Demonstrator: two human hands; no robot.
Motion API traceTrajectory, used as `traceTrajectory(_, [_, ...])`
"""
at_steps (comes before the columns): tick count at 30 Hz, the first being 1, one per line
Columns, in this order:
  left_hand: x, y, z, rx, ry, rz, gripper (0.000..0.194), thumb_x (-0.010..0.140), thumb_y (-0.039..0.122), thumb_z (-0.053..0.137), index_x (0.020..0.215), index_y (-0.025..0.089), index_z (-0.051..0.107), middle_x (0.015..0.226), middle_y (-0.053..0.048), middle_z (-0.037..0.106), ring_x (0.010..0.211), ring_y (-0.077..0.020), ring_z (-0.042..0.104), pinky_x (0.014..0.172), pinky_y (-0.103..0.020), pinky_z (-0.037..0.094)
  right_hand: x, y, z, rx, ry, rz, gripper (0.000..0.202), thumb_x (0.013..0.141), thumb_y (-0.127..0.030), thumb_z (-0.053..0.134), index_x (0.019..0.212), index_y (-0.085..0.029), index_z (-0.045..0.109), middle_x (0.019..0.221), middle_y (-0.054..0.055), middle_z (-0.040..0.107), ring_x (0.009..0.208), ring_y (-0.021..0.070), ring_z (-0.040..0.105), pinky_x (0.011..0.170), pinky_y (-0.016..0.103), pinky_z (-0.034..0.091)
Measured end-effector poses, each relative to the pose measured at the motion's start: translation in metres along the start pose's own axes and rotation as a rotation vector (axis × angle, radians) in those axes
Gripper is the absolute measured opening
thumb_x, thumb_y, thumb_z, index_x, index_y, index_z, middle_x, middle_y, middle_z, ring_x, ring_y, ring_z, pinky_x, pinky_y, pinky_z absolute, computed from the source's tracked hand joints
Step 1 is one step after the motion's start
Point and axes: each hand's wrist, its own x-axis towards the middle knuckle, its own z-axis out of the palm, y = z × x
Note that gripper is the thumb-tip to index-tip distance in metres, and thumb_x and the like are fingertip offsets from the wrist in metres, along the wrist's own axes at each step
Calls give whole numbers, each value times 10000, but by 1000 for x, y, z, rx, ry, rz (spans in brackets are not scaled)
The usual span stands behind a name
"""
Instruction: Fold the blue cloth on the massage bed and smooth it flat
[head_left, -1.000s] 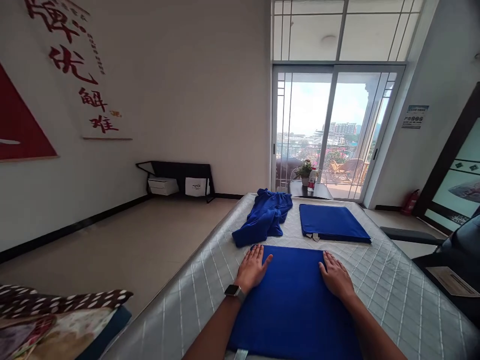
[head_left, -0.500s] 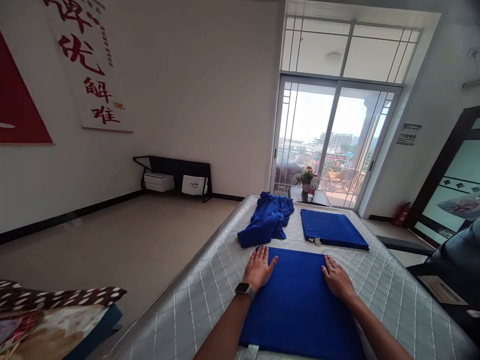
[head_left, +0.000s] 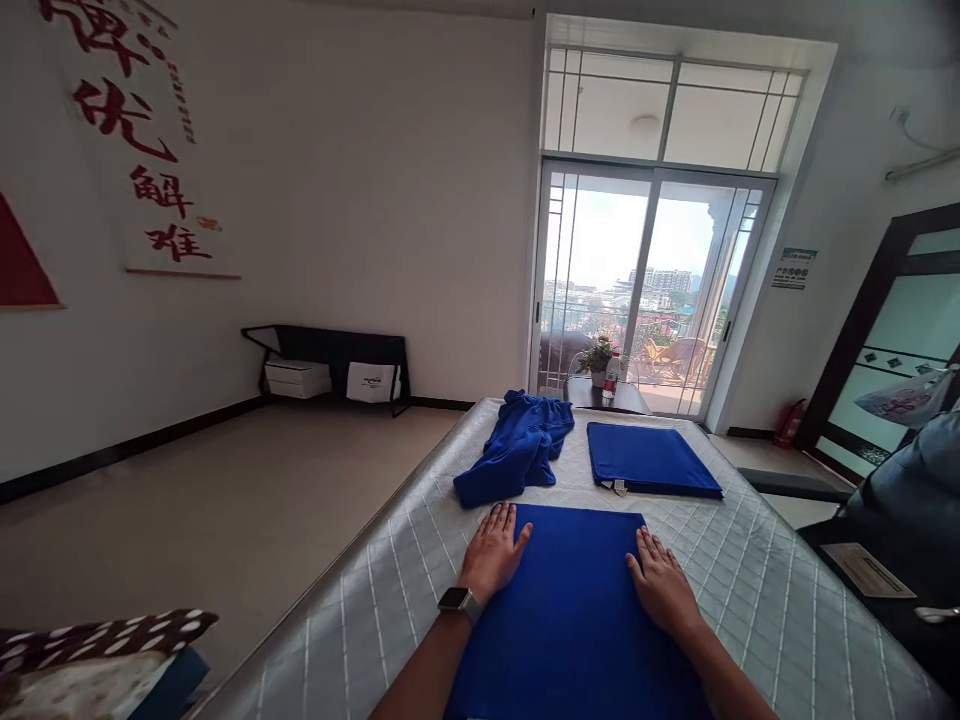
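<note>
A flat blue folded cloth [head_left: 577, 610] lies squared on the quilted mattress [head_left: 390, 580] in front of me. My left hand [head_left: 493, 552] rests flat along its left edge near the far corner, fingers stretched out. On the opposite edge lies my right hand [head_left: 661, 580], also flat with the thumb apart. Neither hand grips anything. Beyond them, a crumpled blue cloth [head_left: 517, 445] sits on the left, and a second blue folded cloth [head_left: 652, 458] with a white tag lies on the right. The near edge of the front cloth runs out of view.
A small dark table [head_left: 607, 396] with a potted plant [head_left: 598, 358] and a bottle [head_left: 611, 377] stands behind the mattress. A black shelf [head_left: 330, 350] is by the wall. Patterned bedding [head_left: 90, 665] lies at lower left, a dark chair [head_left: 900, 520] at right.
The camera view has turned slightly right, so the scene sits further left. Both hands stay flat at the cloth's edges; the near edge's tag has gone out of view.
</note>
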Motion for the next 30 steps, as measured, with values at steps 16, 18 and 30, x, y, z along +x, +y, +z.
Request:
traceTrajectory(16, [-3,5,-10,123,-46,-32,725,1001,562,231,1489,45,374,1558,-180,356,1458,-272,301,1190,-440,276,-4,8,-10,126,-20,8,645,984,-404,177,1558,-107,188,1631,41,110,1504,203,109,1213,389,59])
traceTrajectory(18, [-8,39,-14,90,-24,44,713,1007,576,204,1517,96,339,1581,-138,328,1470,-247,272,1198,-425,270,-5,7,-11,135,-14,4,643,984,-395,175,1555,-101,192,1631,48,111,1505,204,102,1214,394,56])
traceTrajectory(30, [2,221,25,-150,-207,458,639,1037,483,74,1551,154,262,1583,-106,330,1480,-225,254,1200,-464,287,-8,17,-4,142,-12,-80,640,937,-249,287,1563,-162,187,1639,42,93,1507,227,57,1212,415,70])
